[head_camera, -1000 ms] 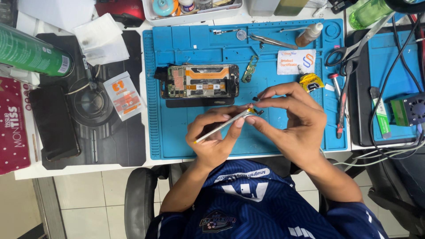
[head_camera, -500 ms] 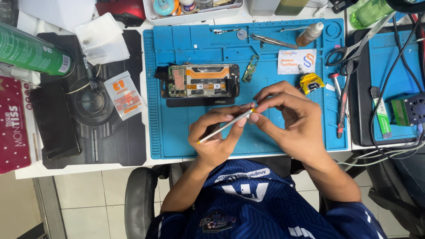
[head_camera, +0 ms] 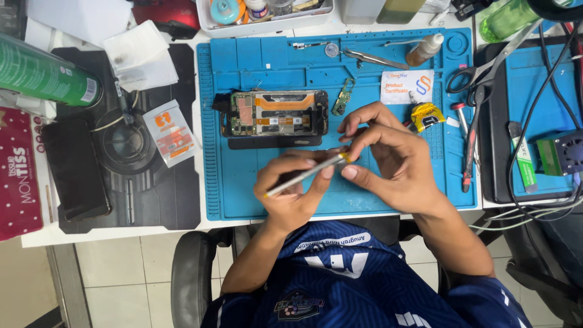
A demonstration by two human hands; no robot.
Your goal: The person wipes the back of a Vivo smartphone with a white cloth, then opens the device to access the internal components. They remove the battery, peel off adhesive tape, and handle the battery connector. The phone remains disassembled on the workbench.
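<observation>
Work surface: a white desk (head_camera: 340, 214) over a pale tiled floor (head_camera: 121, 273). A blue repair mat (head_camera: 243, 188) covers its centre and serves as landmark below. 1 black mat (head_camera: 158, 200) lies left of the blue mat, and a second blue mat (head_camera: 546, 79) sits on a black tray to its right.

Counts: 1 opened phone (head_camera: 274, 113) rests on the blue mat's upper middle, circuit boards exposed; 1 small green board (head_camera: 344, 96) lies just right of it. 1 pair of tweezers (head_camera: 373, 58) and 1 small dropper bottle (head_camera: 425, 49) lie along the mat's top edge. 1 printed card (head_camera: 405, 85) and 1 yellow tape roll (head_camera: 427, 115) sit at the mat's right side. 1 pair of scissors (head_camera: 470, 76) lies at the mat's right border. 1 green spray can (head_camera: 42, 76) lies far left of the mat, and 1 dark phone (head_camera: 74, 169) lies on the black mat.

Containers: 1 white tray (head_camera: 267, 25) above the mat holds small jars and tape; contents not fully legible.

Hands: the left hand (head_camera: 291, 188) is closed around a thin metal tool (head_camera: 303, 175) above the mat's lower middle. The right hand (head_camera: 388, 155) pinches the tool's yellow tip between thumb and forefinger, other fingers loosely curled. The hands touch at the tool.
</observation>
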